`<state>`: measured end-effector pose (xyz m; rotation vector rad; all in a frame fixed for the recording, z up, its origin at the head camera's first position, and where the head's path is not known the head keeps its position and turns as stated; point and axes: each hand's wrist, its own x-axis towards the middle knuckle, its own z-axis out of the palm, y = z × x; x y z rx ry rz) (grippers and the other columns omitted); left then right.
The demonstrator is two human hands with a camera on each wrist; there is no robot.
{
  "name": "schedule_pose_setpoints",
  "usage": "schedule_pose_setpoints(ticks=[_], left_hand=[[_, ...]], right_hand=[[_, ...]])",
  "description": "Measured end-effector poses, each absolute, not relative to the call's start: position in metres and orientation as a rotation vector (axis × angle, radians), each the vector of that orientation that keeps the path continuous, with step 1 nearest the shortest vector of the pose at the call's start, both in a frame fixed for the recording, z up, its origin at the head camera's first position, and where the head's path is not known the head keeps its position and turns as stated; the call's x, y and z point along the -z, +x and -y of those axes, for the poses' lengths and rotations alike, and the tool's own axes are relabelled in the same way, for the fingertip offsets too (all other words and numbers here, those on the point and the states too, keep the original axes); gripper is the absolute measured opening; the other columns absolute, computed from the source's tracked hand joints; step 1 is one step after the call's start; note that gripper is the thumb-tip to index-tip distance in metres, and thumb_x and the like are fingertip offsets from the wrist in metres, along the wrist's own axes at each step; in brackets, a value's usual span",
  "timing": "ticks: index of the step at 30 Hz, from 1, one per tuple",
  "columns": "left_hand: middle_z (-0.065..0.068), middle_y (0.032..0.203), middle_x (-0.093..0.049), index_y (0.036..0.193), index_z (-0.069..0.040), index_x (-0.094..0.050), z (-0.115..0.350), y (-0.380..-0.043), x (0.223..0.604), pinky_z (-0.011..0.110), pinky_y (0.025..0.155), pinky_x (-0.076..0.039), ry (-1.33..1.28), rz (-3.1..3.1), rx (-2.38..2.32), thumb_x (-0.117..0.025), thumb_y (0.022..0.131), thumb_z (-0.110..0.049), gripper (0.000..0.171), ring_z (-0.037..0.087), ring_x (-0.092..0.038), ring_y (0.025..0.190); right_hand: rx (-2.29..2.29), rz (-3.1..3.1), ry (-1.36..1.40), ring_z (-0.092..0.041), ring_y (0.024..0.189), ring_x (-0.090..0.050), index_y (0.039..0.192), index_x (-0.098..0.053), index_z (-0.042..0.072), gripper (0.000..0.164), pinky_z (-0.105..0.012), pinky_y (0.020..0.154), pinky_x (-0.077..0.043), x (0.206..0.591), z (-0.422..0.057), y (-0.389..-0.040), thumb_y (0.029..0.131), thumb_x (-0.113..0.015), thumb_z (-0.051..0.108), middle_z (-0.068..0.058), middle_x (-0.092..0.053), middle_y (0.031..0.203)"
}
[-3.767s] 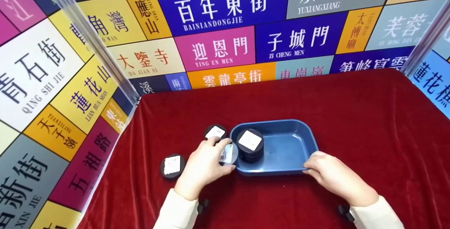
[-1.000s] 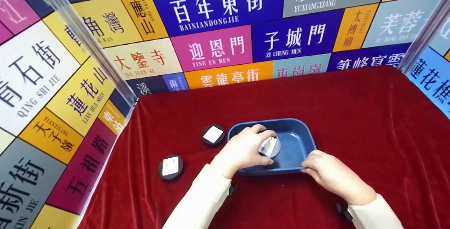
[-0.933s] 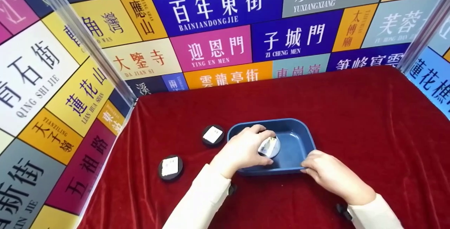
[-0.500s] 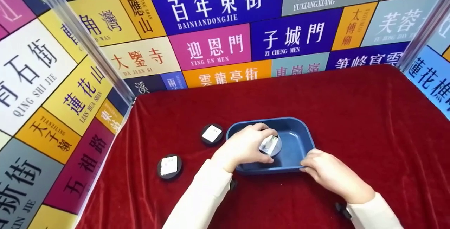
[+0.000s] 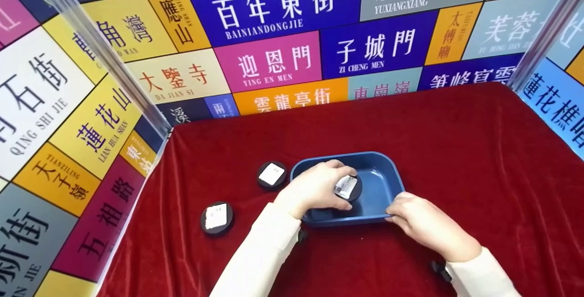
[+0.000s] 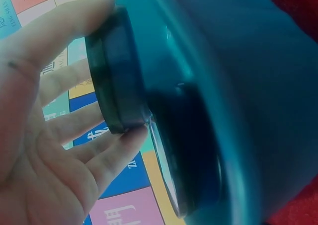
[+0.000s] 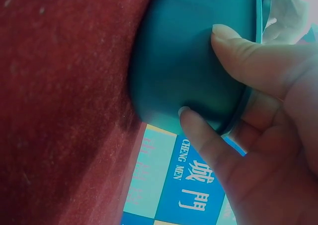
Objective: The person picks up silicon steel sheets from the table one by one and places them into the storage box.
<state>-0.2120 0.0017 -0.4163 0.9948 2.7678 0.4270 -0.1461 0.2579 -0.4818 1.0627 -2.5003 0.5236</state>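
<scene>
My left hand (image 5: 315, 190) is over the left half of a blue plastic box (image 5: 381, 194). Between its thumb and fingertips it holds a flat round black case (image 5: 347, 187) with a pale label on top. In the left wrist view, that held case (image 6: 117, 73) sits against another dark round case (image 6: 186, 150) inside the box; a narrow strip of white shows between them. My right hand (image 5: 422, 224) pinches the box's front right corner, thumb and a finger on the outer wall (image 7: 194, 71) in the right wrist view. Fingers inside the rim are partly hidden.
Two more round black cases with white labels lie left of the box, one close to it (image 5: 272, 175) and one nearer the front (image 5: 216, 218). A red velvet cloth (image 5: 447, 142) covers the table. Behind stands a wall of coloured street-name panels (image 5: 273, 9).
My left hand has carried a case from beside the box to above the stack inside it. In the last half second its top has turned from greyish to dark. The right hand stays on the corner.
</scene>
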Motion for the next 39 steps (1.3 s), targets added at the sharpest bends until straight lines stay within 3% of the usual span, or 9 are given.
schedule_pose_setpoints(ticks=[19,31,39], left_hand=[[-0.003,0.133,-0.061,0.136,-0.031,-0.061,-0.017,-0.215,0.410,0.030,0.098,-0.052,1.047,-2.753,-0.345,-0.086,0.074,-0.045,0.068,0.011,-0.060,0.111],[-0.007,0.136,-0.059,0.139,-0.038,-0.057,-0.028,-0.216,0.418,0.049,0.088,-0.054,0.987,-2.765,-0.311,-0.085,0.075,-0.048,0.070,0.009,-0.058,0.117],[-0.003,0.134,-0.061,0.139,-0.032,-0.059,-0.032,-0.219,0.425,0.037,0.093,-0.054,1.063,-2.746,-0.293,-0.085,0.077,-0.045,0.069,0.012,-0.060,0.116]], right_hand=[[-0.544,2.513,1.055,-0.009,0.073,-0.054,0.075,-0.069,0.018,0.018,-0.026,0.067,-0.049,0.482,-0.260,-0.146,0.077,-0.082,0.005,0.008,-0.059,0.075],[-0.544,2.512,1.060,-0.009,0.072,-0.053,0.074,-0.068,0.018,0.019,-0.026,0.066,-0.048,0.480,-0.259,-0.144,0.077,-0.081,0.004,0.008,-0.059,0.074],[-0.543,2.530,1.051,-0.010,0.073,-0.054,0.074,-0.070,0.017,0.018,-0.027,0.066,-0.049,0.481,-0.258,-0.145,0.077,-0.081,0.004,0.007,-0.060,0.074]])
